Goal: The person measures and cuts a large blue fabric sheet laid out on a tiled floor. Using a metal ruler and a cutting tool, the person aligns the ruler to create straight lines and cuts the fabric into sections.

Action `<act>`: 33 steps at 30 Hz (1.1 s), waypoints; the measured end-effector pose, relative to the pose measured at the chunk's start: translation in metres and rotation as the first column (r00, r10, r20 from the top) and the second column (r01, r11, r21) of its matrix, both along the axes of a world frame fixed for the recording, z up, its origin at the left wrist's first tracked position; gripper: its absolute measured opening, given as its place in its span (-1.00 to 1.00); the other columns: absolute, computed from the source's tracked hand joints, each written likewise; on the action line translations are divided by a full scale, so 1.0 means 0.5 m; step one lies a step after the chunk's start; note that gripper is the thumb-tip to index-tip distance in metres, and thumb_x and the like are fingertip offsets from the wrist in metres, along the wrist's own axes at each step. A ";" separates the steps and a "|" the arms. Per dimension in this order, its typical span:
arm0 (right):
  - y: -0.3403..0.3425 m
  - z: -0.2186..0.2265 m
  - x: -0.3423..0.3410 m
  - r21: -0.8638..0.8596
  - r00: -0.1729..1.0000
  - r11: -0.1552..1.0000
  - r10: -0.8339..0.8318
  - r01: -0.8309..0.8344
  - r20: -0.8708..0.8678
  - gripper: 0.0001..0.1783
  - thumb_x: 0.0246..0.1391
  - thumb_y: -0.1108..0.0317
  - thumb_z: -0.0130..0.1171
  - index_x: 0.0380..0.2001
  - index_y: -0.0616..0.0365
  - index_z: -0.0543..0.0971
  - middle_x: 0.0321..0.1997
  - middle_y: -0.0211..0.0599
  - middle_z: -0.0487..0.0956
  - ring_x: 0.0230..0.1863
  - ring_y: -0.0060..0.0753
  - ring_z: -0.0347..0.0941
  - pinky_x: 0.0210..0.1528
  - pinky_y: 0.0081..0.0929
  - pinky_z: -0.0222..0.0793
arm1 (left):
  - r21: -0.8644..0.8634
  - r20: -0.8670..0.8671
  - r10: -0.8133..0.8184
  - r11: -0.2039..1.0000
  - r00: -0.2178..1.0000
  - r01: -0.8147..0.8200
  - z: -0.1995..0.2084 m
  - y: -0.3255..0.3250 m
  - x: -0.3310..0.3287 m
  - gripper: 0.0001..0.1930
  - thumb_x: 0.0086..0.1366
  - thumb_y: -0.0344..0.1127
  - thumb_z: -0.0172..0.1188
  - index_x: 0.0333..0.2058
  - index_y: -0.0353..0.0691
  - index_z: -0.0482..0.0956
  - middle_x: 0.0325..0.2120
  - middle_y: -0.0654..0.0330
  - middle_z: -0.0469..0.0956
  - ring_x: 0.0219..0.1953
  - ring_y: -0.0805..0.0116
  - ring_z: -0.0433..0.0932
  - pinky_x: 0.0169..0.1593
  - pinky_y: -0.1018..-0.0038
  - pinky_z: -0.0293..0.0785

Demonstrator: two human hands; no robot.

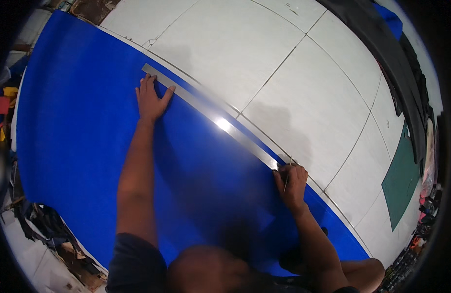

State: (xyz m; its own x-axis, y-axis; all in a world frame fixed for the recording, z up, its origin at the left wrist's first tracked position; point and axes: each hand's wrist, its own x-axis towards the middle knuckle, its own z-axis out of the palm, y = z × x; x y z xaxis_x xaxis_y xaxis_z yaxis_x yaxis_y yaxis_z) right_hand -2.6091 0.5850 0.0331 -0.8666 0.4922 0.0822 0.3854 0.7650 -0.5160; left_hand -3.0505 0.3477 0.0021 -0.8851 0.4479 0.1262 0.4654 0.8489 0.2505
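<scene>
A large sheet of blue material (84, 107) lies spread across the floor in front of me. Along its far edge runs a long metal ruler (186, 99), slanting from upper left to lower right and shining at the middle. My left hand (152, 100) presses on the ruler near its upper-left end, thumb and fingers spread apart. At the lower-right end, my right hand (293, 184) is closed around a thin rod-like tool (286, 183), with its fingers against the ruler. Most of that tool is hidden by the fingers, so its exact kind cannot be made out.
White floor tiles (284, 73) border the sheet's far side. On the right are a green flat piece (404, 180) and a long black roll or folded material (382, 53). Dark scraps (44, 222) lie at lower left, and colourful items (3, 105) at far left.
</scene>
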 end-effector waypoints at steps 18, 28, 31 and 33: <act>-0.071 0.000 -0.230 -0.124 0.999 0.992 0.010 -0.004 0.048 -0.68 0.02 0.30 0.39 -0.22 0.15 0.49 -0.21 -0.12 0.53 -0.13 0.03 0.42 -0.04 -0.09 0.26 | 0.065 -0.013 -0.006 0.998 1.000 0.007 0.004 0.007 0.008 -0.28 0.33 0.15 0.15 0.27 -0.25 0.32 0.34 -0.15 0.21 0.44 -0.17 0.07 0.47 -0.09 -0.14; -0.082 -0.030 -0.258 -0.082 1.000 0.997 -0.014 0.014 0.002 -0.67 -0.02 0.32 0.43 -0.23 0.09 0.50 -0.26 -0.21 0.53 -0.14 -0.04 0.42 -0.06 -0.11 0.24 | 0.049 0.001 0.015 0.999 1.000 -0.015 -0.009 0.009 -0.001 -0.32 0.36 0.10 0.13 0.29 -0.23 0.30 0.35 -0.12 0.20 0.44 -0.16 0.05 0.48 -0.06 -0.17; -0.085 -0.034 -0.257 -0.112 0.999 0.993 -0.021 0.026 0.046 -0.67 0.00 0.30 0.43 -0.23 0.09 0.51 -0.25 -0.21 0.55 -0.14 -0.05 0.44 -0.04 -0.10 0.23 | 0.043 0.002 -0.004 0.999 1.000 0.004 -0.008 0.008 0.006 -0.29 0.32 0.11 0.18 0.28 -0.25 0.31 0.34 -0.15 0.21 0.43 -0.19 0.07 0.47 -0.08 -0.16; -0.084 -0.023 -0.273 -0.126 0.998 0.992 -0.015 0.023 0.064 -0.68 0.01 0.30 0.43 -0.23 0.08 0.51 -0.25 -0.21 0.57 -0.15 -0.05 0.46 -0.04 -0.09 0.23 | 0.039 0.000 -0.008 0.999 1.000 0.008 -0.003 0.005 0.000 -0.26 0.30 0.13 0.21 0.28 -0.25 0.31 0.34 -0.15 0.20 0.43 -0.19 0.07 0.47 -0.09 -0.17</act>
